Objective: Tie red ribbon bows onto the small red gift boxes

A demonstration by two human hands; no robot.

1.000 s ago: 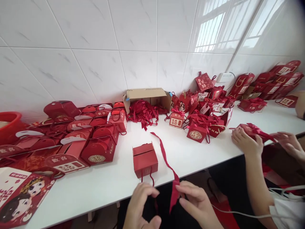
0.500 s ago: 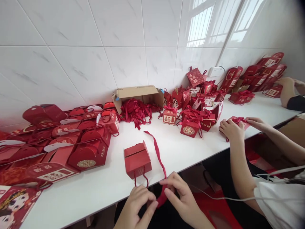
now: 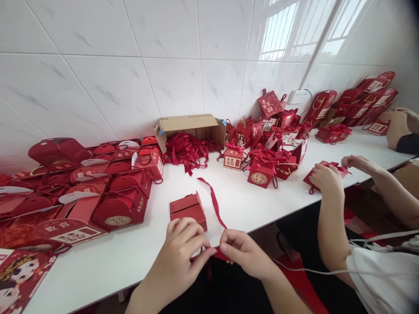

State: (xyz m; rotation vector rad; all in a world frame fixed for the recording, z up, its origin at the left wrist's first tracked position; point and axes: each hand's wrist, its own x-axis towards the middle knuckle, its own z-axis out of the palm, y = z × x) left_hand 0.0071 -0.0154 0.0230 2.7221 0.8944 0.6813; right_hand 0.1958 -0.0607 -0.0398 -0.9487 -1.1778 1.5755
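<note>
A small red gift box [image 3: 188, 207] sits on the white table just beyond my hands; its cord handles are mostly hidden by my left hand. My left hand [image 3: 185, 248] is closed in a pinch at the near edge, in front of the box, on the red ribbon. Close to it on the right, my right hand [image 3: 245, 253] has its fingers curled around the same red ribbon [image 3: 214, 200]. From there the ribbon runs away across the table to the right of the box. Part of it hangs beneath my fingers, partly hidden.
Rows of red gift boxes [image 3: 121, 209] fill the left side. An opened cardboard box [image 3: 186, 122] spills a heap of red ribbons [image 3: 186, 150]. Ribboned boxes [image 3: 260, 176] stand right of it. A co-worker's hands [image 3: 327, 179] work at another red box; further off are another person's hands.
My left hand has moved up and forward, now covering the box's near side and cords. My hands have drawn closer together at the ribbon. The co-worker's right hand has lifted off their box.
</note>
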